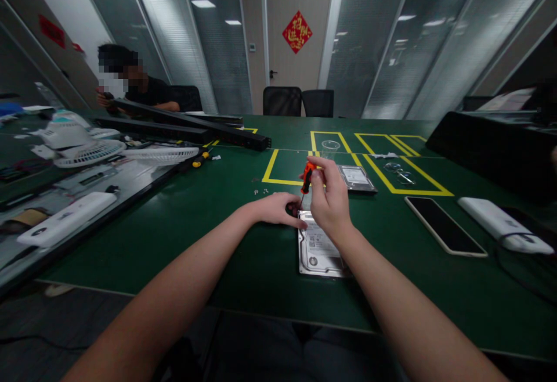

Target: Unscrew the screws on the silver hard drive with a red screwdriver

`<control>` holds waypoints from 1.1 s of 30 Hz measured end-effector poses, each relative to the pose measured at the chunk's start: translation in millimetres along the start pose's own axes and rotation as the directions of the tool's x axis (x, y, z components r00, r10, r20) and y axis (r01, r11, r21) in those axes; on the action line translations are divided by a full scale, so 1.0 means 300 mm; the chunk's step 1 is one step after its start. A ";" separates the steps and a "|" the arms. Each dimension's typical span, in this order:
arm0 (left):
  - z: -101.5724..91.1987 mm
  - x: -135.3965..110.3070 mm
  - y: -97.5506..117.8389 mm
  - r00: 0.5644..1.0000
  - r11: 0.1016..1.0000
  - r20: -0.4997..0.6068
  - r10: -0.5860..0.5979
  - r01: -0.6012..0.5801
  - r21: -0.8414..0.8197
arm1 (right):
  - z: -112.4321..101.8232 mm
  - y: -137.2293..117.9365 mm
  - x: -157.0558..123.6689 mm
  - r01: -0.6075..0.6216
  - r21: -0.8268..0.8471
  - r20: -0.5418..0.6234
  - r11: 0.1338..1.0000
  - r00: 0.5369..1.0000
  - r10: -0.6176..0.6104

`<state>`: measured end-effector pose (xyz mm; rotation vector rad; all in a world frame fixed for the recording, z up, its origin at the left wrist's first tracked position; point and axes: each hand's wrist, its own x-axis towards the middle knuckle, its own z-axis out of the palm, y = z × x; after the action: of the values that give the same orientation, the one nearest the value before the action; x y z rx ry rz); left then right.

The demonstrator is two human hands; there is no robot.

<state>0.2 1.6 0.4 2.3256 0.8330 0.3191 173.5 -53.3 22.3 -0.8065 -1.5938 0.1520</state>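
Note:
A silver hard drive (319,248) with a white label lies flat on the green table, near its front edge. My right hand (331,196) is closed around the orange and black handle of a screwdriver (308,177). The shaft points down at the far left corner of the drive; its tip is hidden by my fingers. Curled about that same corner, my left hand (278,208) has its thumb on the drive's top and its fingers close to the shaft. My right hand and wrist cover part of the drive's right side.
Behind my right hand lies another hard drive (357,179). Small screws (261,191) lie to the left. Glasses (400,173), a phone (446,225) and a white power bank (505,225) are rightward. White fans (87,138) and panels fill the left. A person (150,94) sits across the table.

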 end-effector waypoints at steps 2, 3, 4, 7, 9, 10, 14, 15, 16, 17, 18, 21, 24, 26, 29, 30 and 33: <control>-0.001 -0.001 0.002 1.000 1.000 0.000 0.001 -0.001 0.002 | 0.000 -0.002 0.002 0.007 -0.010 -0.008 1.000 1.000 -0.007; -0.002 -0.001 0.003 1.000 1.000 -0.001 0.001 -0.001 0.002 | -0.001 -0.003 0.003 0.013 -0.016 -0.012 1.000 1.000 -0.013; -0.002 -0.001 0.004 1.000 1.000 -0.001 0.000 0.000 0.002 | -0.001 -0.005 0.004 0.020 -0.024 -0.016 1.000 1.000 -0.020; -0.001 0.000 0.003 1.000 1.000 0.006 0.001 -0.001 0.002 | -0.001 -0.009 0.006 0.035 -0.046 -0.023 0.998 0.999 -0.037; 0.000 0.002 -0.001 1.000 1.000 0.009 0.003 -0.003 0.001 | -0.001 -0.012 0.007 0.032 -0.045 -0.027 0.998 0.999 -0.033; 0.001 0.002 -0.002 1.000 1.000 0.009 0.006 -0.006 -0.001 | -0.001 -0.013 0.007 0.030 -0.041 -0.026 0.999 0.999 -0.031; 0.001 0.002 -0.005 1.000 1.000 0.011 0.005 -0.005 -0.011 | -0.004 -0.022 0.009 0.049 -0.039 -0.028 0.998 0.998 -0.050; 0.000 0.001 -0.005 1.000 1.000 0.014 0.004 -0.003 -0.015 | -0.005 -0.025 0.011 0.057 -0.042 -0.030 0.997 0.998 -0.059; 0.000 0.001 -0.004 1.000 1.000 0.016 0.003 -0.003 -0.021 | -0.006 -0.028 0.012 0.064 -0.044 -0.033 0.997 0.997 -0.065; 0.000 0.000 -0.003 1.000 1.000 0.018 0.004 -0.004 -0.027 | -0.007 -0.030 0.013 0.067 -0.044 -0.035 0.997 0.997 -0.069; -0.001 -0.001 -0.002 1.000 0.999 0.019 0.006 -0.005 -0.032 | -0.008 -0.031 0.014 0.068 -0.041 -0.037 0.997 0.997 -0.069; 0.000 -0.002 -0.002 1.000 0.999 0.016 0.007 -0.006 -0.048 | -0.007 -0.031 0.014 0.070 -0.031 -0.047 0.997 0.996 -0.071; 0.001 -0.002 -0.002 1.000 0.998 0.016 0.010 -0.009 -0.067 | -0.002 -0.025 0.011 0.062 -0.007 -0.049 0.998 0.997 -0.062; 0.001 -0.002 -0.003 1.000 0.997 0.018 0.014 -0.013 -0.072 | 0.000 -0.021 0.010 0.045 0.020 -0.046 0.999 0.998 -0.044; 0.000 -0.001 -0.003 1.000 0.998 0.011 0.015 -0.014 -0.068 | 0.003 -0.016 0.008 0.034 0.041 -0.045 0.999 0.998 -0.032; 0.000 -0.002 -0.003 1.000 0.998 0.010 0.015 -0.014 -0.065 | 0.003 -0.015 0.008 0.034 0.042 -0.046 0.999 0.998 -0.032; -0.002 -0.002 0.000 1.000 0.998 0.012 0.017 -0.016 -0.058 | 0.002 -0.010 0.007 0.034 0.045 -0.048 0.998 0.998 -0.032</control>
<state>-0.6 1.5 0.9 2.2790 0.7890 0.3315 171.7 -54.3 25.5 -0.7429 -1.5532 0.1444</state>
